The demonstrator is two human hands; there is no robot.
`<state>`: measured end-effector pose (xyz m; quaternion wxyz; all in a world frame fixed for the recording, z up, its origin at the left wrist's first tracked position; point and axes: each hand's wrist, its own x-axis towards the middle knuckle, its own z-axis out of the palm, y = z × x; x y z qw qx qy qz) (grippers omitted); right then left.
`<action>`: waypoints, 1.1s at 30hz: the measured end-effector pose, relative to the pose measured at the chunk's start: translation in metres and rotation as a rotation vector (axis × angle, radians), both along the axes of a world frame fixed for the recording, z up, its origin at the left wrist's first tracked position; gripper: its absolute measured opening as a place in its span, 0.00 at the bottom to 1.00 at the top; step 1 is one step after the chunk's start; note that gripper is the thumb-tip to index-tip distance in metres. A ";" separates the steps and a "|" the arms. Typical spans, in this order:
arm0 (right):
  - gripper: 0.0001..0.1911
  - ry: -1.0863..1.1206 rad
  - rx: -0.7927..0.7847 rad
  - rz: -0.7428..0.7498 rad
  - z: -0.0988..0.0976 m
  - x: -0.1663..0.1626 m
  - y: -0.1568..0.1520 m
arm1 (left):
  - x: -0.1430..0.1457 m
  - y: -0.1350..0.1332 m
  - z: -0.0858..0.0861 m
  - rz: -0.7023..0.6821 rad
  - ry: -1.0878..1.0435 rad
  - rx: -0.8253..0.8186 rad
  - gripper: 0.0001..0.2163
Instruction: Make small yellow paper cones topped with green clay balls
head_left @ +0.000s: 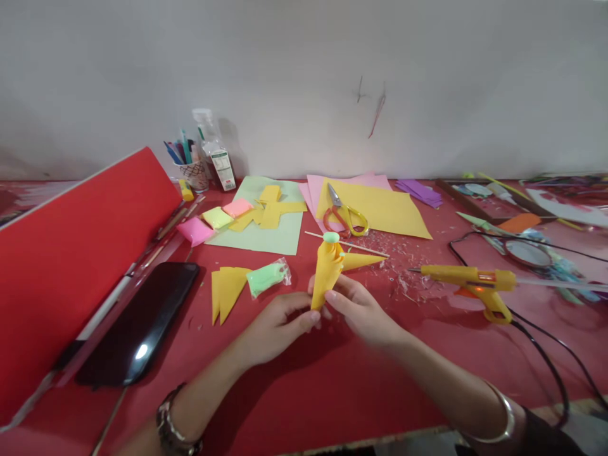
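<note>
Both hands meet at centre table over a yellow paper cone (325, 271), rolled from craft paper, narrow tip pointing down toward the person and the wide mouth up, its rim crinkled into folds. A pale green ball (331, 237) sits at the mouth, with a thin wooden skewer (351, 246) running past it toward three o'clock. A second yellow cone (361, 259) lies on the table just beside the first, tip pointing to three o'clock.

The left hand (280, 326) comes in from seven o'clock, fingers curled, thumb and fingertips pinching the cone's tip. The right hand (358, 307) comes in from five o'clock, fingers half closed and touching the cone's lower side; how firmly it grips I cannot tell. So the cone stands between the two hands, rising toward twelve o'clock above them.

At nine o'clock from the hands lies a green clay packet (268, 277), and beyond it yellow paper triangles (227, 288). Further out at eight o'clock rests a black phone (140, 323). At three o'clock a yellow glue gun (475, 282) rests on the red table (304, 392), well apart from the hands. At twelve o'clock orange-handled scissors (344, 215) lie on a yellow sheet (389, 209).
</note>
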<state>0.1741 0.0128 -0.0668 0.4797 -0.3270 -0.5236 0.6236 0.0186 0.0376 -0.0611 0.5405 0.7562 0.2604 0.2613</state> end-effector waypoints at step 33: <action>0.08 -0.727 0.050 -0.357 0.101 0.048 0.044 | 0.000 -0.004 -0.010 0.021 0.081 -0.139 0.24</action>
